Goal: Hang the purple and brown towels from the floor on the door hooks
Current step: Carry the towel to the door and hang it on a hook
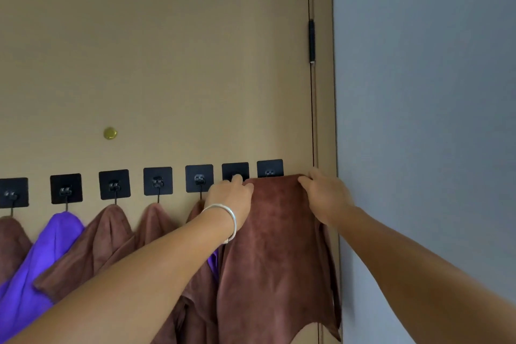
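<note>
While you stand facing the door (167,64), the head view shows both of your hands raised to the row of black adhesive hooks (157,181). Your left hand (233,195), with a silver bangle (227,218) at the wrist, is closed in a pinch on the upper left corner of a brown towel (273,246), directly in front of the second hook from the right (235,172). Your right hand (325,194) pinches the upper right corner, close to the door frame (324,92). The top edge of the towel is stretched level between the two grips, just below the rightmost hook (270,168); whether it is already caught on either hook cannot be told. The rest of the cloth hangs free against the door.

To the left, other brown towels (111,234) and a purple towel (42,260) already hang from hooks by a bunched point. A sliver of purple cloth shows behind your left forearm. The floor is out of view, so I cannot say whether any towels are left there.

Judgement on handling: the towel appears soft, light and limp, with a plush nap. It will sag wherever unsupported and offers no stiff edge. Take hold at the top hem or a corner, gather a small fold, and seat that fold on the hook.
</note>
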